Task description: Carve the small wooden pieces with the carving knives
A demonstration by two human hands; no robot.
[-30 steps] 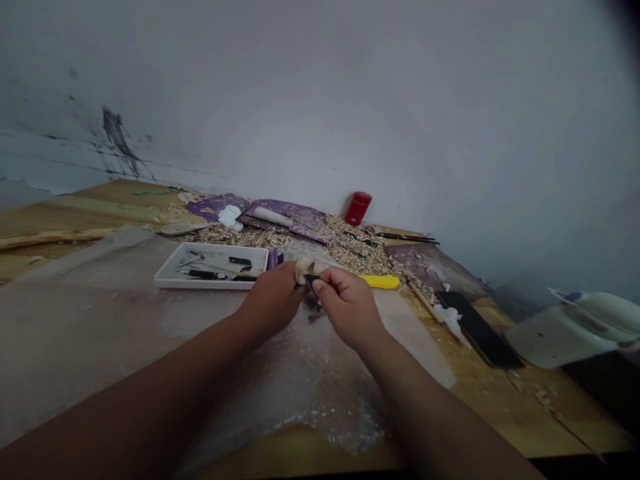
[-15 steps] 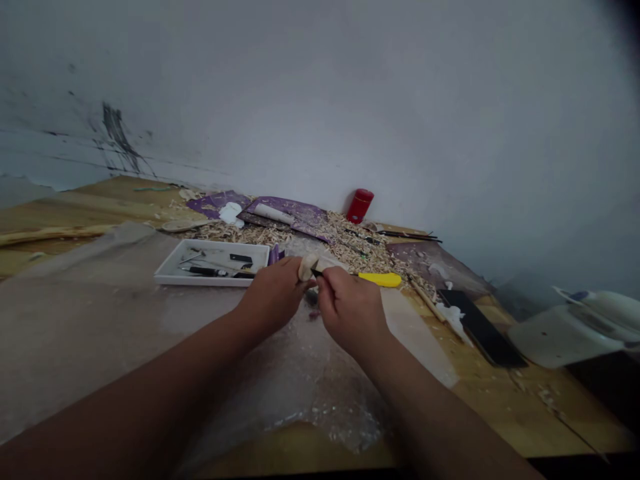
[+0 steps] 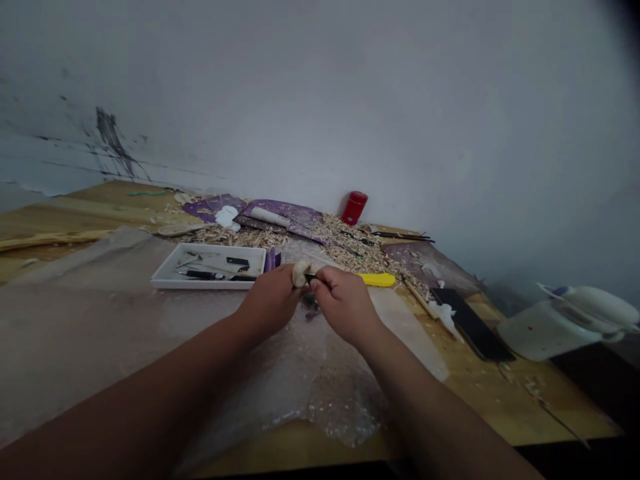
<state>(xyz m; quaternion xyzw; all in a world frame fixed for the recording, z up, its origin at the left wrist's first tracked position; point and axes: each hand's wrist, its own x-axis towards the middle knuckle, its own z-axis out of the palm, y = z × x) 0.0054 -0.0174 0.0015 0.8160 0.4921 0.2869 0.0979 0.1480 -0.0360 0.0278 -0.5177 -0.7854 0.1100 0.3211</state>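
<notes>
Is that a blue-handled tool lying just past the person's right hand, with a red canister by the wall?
No: in the head view the handle of the tool is yellow, not blue. The red canister by the wall is as you say.

Plastic sheet point(image 3: 100, 347) on a table point(image 3: 505, 400), under the left hand point(image 3: 267, 300) and right hand point(image 3: 345, 307). Tool tray point(image 3: 207, 284) on the sheet at ten o'clock. Wood shavings point(image 3: 345, 247) at one o'clock, a can point(image 3: 355, 208) just behind them by the wall point(image 3: 450, 100). Flat board point(image 3: 473, 325) on the table at three o'clock.

A white tray point(image 3: 207, 275) blocks the left hand point(image 3: 270, 300), yellow handle point(image 3: 377, 280) the right hand point(image 3: 345, 308).
</notes>
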